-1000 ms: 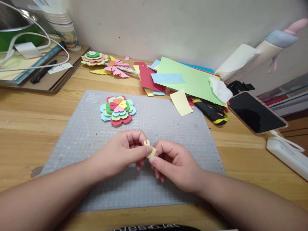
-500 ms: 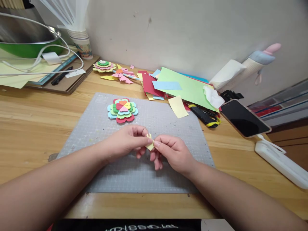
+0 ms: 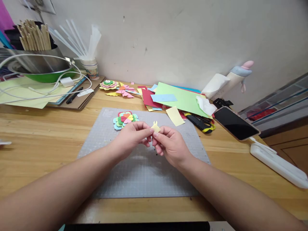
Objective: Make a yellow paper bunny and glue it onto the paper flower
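from the head camera we are seeing our left hand and right hand meeting above the grey cutting mat on the desk. the fingers of both hands are pinching a small folded yellow paper piece, holding it up between them. a paper flower is lying on the mat just beyond the left hand, and a phone is resting well off to the right.

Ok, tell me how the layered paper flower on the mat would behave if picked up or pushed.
The paper flower is probably light, being only thin coloured sheets. It lies flat on the cutting mat, so it should slide, not roll. Its petal tips likely bend or crease.
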Available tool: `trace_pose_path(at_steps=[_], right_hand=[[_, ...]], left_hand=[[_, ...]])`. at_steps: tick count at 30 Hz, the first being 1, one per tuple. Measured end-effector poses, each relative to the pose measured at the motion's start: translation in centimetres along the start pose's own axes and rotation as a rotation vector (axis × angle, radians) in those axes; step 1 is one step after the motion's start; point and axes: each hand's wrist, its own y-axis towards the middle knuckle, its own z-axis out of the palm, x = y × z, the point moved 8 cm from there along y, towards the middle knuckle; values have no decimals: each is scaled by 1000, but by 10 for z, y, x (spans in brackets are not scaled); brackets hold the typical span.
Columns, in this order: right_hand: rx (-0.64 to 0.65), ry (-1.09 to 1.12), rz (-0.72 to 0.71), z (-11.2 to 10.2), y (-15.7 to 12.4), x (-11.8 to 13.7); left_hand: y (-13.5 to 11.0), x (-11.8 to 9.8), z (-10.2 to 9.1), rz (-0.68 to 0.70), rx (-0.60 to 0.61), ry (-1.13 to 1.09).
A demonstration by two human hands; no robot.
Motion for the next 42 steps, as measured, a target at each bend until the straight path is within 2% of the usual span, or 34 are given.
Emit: trace_pose_path(at_steps=[5, 11, 18, 23, 28, 34, 42], right_hand=[[58, 19, 44, 5, 0, -19], [120, -50, 75, 6, -2, -23], [152, -303, -115, 4, -7, -10], [130, -489, -160, 2, -9, -6], [125, -419, -152, 2, -8, -3], [111, -434, -189, 1, -9, -2], [86, -515, -253, 2, -9, 6]], left_hand=[[-10, 4, -4, 91, -64, 21], [-7, 12, 1, 87, 21, -8], [-17, -8, -11, 368, -52, 324], [-24, -8, -20, 359, -186, 291], [-24, -6, -18, 368, -189, 286], [-26, -18, -13, 529, -178, 483], [-22, -22, -14, 478, -192, 544]])
